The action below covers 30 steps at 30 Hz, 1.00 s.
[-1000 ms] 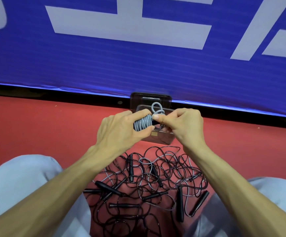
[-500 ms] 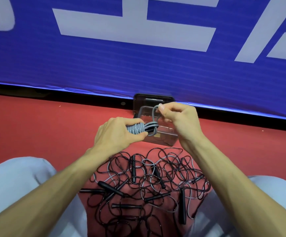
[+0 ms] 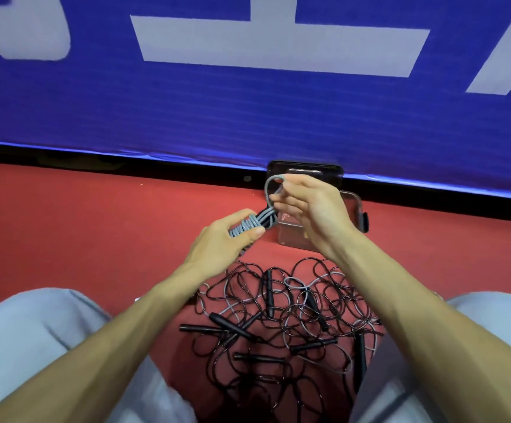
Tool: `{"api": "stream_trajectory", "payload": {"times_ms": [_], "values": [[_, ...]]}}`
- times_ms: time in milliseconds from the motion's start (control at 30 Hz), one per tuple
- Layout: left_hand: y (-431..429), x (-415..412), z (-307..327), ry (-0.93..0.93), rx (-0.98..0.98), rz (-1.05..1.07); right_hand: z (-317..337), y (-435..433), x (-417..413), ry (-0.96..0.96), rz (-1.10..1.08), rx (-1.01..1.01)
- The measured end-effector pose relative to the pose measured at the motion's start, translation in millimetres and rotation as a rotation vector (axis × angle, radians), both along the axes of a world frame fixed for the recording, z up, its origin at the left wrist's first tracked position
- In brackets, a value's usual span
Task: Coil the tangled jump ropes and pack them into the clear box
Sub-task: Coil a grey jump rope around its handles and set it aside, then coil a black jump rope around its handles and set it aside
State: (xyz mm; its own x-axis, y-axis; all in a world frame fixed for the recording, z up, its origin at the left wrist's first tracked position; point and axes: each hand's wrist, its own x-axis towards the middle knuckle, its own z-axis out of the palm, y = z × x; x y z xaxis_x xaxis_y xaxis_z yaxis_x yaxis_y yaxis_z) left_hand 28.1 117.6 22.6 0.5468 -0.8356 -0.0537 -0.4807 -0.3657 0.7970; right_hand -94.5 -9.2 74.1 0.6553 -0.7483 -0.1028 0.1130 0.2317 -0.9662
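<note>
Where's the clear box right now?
In the head view, the clear box sits on the red floor right of centre, near the blue banner, beyond the tangled ropes and partly hidden by the right hand.

A grey jump rope (image 3: 248,225), wound into a tight bundle, is gripped in the left hand (image 3: 220,244). Its end rises in a loop pinched by the right hand (image 3: 307,204). Just beyond it, the clear box (image 3: 355,209) sits on the red floor (image 3: 95,227). Nearer, a tangled pile of ropes (image 3: 281,328), black and grey with black handles, sprawls on the floor.
</note>
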Motion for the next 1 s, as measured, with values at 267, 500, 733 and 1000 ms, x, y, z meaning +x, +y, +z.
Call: {"api": "stream_trajectory", "payload": {"times_ms": [267, 500, 733, 1000], "values": [[31.4, 53.4, -53.3, 0.210, 0.401, 0.090, -61.4, 11.6, 42.6, 0.420, 0.141, -0.133], [51.5, 85.6, -126.4, 0.181, 0.592, 0.239, -146.5, 23.7, 68.3, 0.938, 0.536, -0.529], [76.7, 71.3, -208.9, 0.097, 0.764, 0.308, -248.7, 54.3, 69.0, 1.257, 0.802, -0.700], [85.3, 65.9, -238.6, -0.167, 0.865, 0.379, -313.2, 71.9, 43.3, 1.398, 0.968, -0.821]]}}
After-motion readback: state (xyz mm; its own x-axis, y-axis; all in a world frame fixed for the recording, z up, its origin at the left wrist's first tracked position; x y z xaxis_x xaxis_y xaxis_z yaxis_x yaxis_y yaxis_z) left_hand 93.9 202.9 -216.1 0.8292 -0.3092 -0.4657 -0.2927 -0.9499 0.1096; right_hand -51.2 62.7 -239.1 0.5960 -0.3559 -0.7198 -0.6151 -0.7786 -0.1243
